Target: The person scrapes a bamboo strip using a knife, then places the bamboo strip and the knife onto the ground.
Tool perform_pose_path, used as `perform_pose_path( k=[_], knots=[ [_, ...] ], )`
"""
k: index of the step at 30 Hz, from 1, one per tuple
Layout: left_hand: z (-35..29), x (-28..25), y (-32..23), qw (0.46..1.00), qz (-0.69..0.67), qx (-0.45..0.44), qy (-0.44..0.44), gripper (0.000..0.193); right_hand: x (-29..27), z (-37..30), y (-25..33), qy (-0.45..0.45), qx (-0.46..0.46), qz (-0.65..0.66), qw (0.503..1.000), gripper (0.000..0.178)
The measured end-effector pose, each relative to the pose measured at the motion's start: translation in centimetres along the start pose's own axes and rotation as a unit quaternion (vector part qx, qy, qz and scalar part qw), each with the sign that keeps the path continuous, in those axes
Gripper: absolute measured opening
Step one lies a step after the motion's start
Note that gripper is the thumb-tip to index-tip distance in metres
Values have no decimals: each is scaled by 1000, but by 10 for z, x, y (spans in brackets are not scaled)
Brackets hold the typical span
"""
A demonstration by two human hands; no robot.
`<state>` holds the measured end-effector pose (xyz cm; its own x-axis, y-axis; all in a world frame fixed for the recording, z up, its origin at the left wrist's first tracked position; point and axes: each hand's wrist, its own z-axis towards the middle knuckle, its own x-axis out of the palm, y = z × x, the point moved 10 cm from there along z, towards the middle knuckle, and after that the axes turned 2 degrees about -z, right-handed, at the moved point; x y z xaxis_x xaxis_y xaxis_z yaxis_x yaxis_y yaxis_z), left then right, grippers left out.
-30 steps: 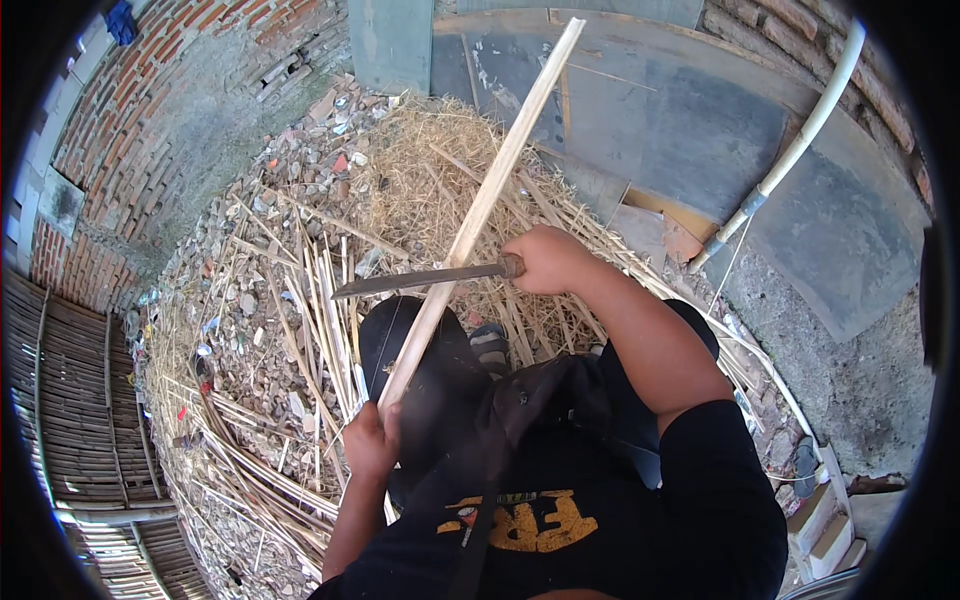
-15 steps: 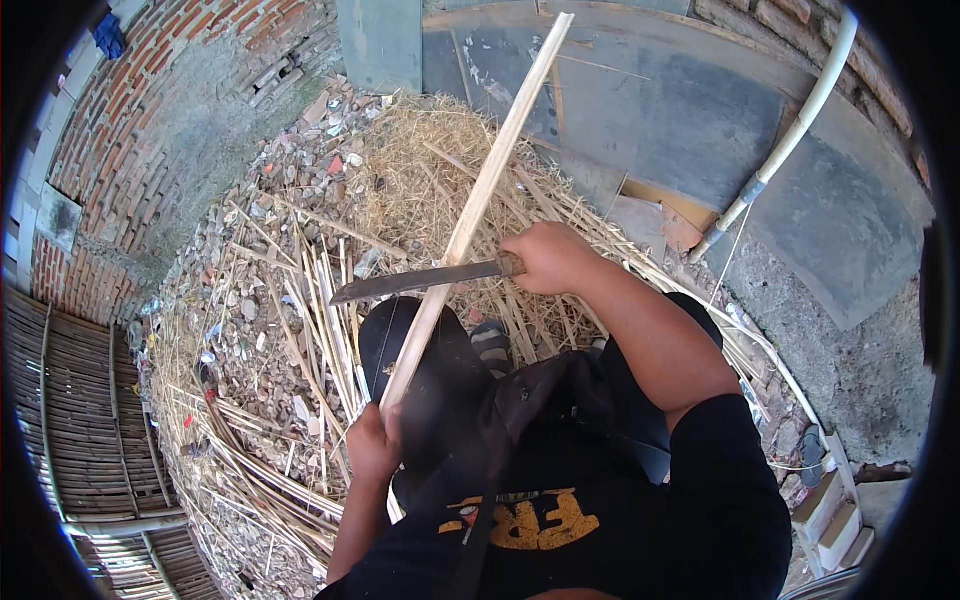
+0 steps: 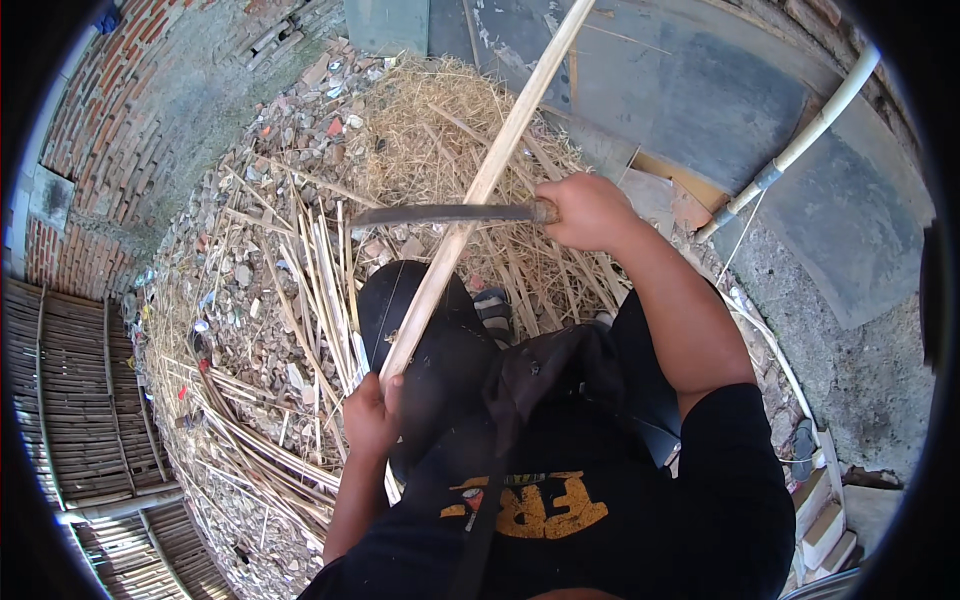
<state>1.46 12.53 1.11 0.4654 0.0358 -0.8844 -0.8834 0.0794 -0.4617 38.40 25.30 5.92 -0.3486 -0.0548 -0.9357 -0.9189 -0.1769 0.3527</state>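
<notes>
A long pale strip of split bamboo (image 3: 487, 180) slants from my lap up past the far edge of the pile. My left hand (image 3: 372, 415) is closed round its lower end, beside my left knee. My right hand (image 3: 590, 212) grips the handle of a machete (image 3: 445, 213). The dark blade points left and lies across the strip around its middle; it looks to be touching the wood. A small rough knot shows on the strip just above my left hand.
Thin bamboo strips (image 3: 320, 270) lie left of my knee on stony rubble (image 3: 240, 275). Beyond is a heap of straw-like shavings (image 3: 420, 125). Grey panels (image 3: 690, 90) and a white pipe (image 3: 800, 145) stand at right, a brick wall (image 3: 125, 130) and a bamboo slat screen (image 3: 75, 390) at left.
My right hand and the machete have moved up along the strip, away from my body and slightly right. My left hand keeps its hold low on the strip.
</notes>
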Motion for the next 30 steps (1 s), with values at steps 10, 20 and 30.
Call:
perform_pose_path(
  k=[10,20,30],
  knots=[
    [-3,1,6,999,-2,3,-38,47,-3,20,-57,-58,56,132,988,25],
    [3,-5,2,999,-27,-9,33,46,22,2,43,22,-71,-42,996,18],
    [5,-7,-6,999,-37,29,16,51,11,18,-44,-55,82,98,990,29]
  ],
)
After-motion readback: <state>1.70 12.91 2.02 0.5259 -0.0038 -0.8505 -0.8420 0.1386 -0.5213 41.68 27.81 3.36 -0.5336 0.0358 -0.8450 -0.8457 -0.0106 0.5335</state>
